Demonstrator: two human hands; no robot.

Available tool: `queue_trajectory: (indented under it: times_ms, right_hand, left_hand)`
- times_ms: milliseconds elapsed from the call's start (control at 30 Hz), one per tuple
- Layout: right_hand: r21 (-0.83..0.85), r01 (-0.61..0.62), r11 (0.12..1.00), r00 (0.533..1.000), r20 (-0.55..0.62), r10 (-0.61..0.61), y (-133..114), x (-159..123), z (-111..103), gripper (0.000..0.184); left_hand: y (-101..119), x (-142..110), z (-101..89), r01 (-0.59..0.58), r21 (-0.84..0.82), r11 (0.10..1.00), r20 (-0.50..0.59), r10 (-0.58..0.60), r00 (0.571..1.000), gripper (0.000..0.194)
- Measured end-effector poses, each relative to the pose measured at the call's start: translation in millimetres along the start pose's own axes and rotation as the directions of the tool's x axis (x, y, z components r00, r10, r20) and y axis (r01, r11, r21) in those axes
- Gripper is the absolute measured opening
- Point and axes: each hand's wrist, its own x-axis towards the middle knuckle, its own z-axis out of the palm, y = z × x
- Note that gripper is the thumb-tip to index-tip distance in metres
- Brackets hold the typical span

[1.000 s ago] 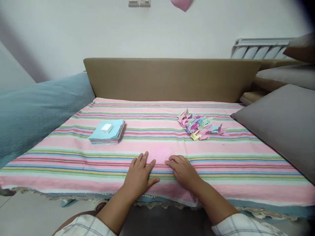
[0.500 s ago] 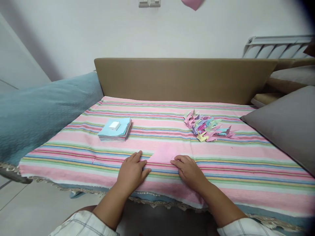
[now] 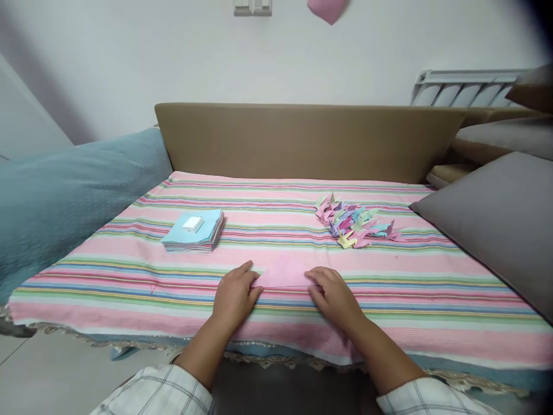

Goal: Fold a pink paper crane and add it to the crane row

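A folded sheet of pink origami paper (image 3: 283,272) lies on the striped cloth, its long straight edge toward me. My left hand (image 3: 235,293) has its left corner between thumb and fingers. At the opposite corner, my right hand (image 3: 334,294) pinches the paper with thumb and curled fingers. Beyond the left hand stands a stack of square paper (image 3: 181,235), light blue on top, with a small white block (image 3: 192,224) resting on it. Past the right hand lies a pile of folded paper cranes (image 3: 354,222) in pink, purple, yellow, green and blue.
The striped cloth (image 3: 268,199) covers the seat of a sofa with a brown backrest (image 3: 294,141). A blue cover (image 3: 78,178) drapes the left armrest. Grey cushions (image 3: 496,213) lean on the right. Behind are a white radiator (image 3: 466,86) and wall switches (image 3: 253,7).
The camera view has shifted slightly to the right. My left hand has closed in on the paper's left corner, and the right hand now grips the right corner.
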Motion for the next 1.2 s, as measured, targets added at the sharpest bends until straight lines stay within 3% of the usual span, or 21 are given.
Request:
queue_trajectory:
  times_ms: [100, 200, 467, 700, 867, 967, 1033, 1200]
  right_hand:
    - [-0.04, -0.145, 0.989, 0.989, -0.018, 0.144, 7, 1, -4, 0.038]
    - [-0.033, -0.205, 0.978, 0.979, 0.009, 0.206, 10, 2, -6, 0.039]
    - [0.071, -0.144, 0.987, 0.989, 0.019, 0.143, 7, 3, -13, 0.009]
    - [0.041, -0.075, 0.996, 0.997, 0.03, 0.073, 11, 1, -15, 0.013]
    - [0.181, -0.058, 0.982, 0.998, -0.026, 0.064, 12, 3, -22, 0.013]
    - [0.333, -0.123, 0.935, 0.986, -0.065, 0.152, 9, 3, -32, 0.02]
    - [0.464, -0.194, 0.864, 0.967, -0.056, 0.247, 6, 2, -36, 0.024]
    - [0.802, -0.241, 0.547, 0.94, 0.052, 0.337, -3, 3, -31, 0.033]
  left_hand:
    - [0, 2, 0.2, 0.008, -0.054, 0.999, -0.009, -0.008, 1.0, 0.011]
    - [-1, 3, 1.9, -0.001, -0.096, 0.995, -0.004, 0.001, 1.0, 0.003]
    - [0, 2, 1.6, -0.03, -0.087, 0.996, 0.001, 0.031, 1.0, 0.006]
    - [-5, 1, 6.1, -0.075, -0.038, 0.996, 0.001, 0.075, 0.997, 0.017]
    - [-2, 4, -1.0, -0.044, -0.246, 0.968, -0.02, 0.04, 0.999, 0.018]
    - [3, 5, -11.1, 0.016, -0.511, 0.86, -0.02, -0.031, 0.999, 0.021]
    - [8, 5, -16.3, 0.05, -0.711, 0.701, 0.009, -0.063, 0.998, 0.022]
    - [19, 7, -14.2, 0.152, -0.951, 0.268, 0.101, -0.197, 0.975, 0.03]
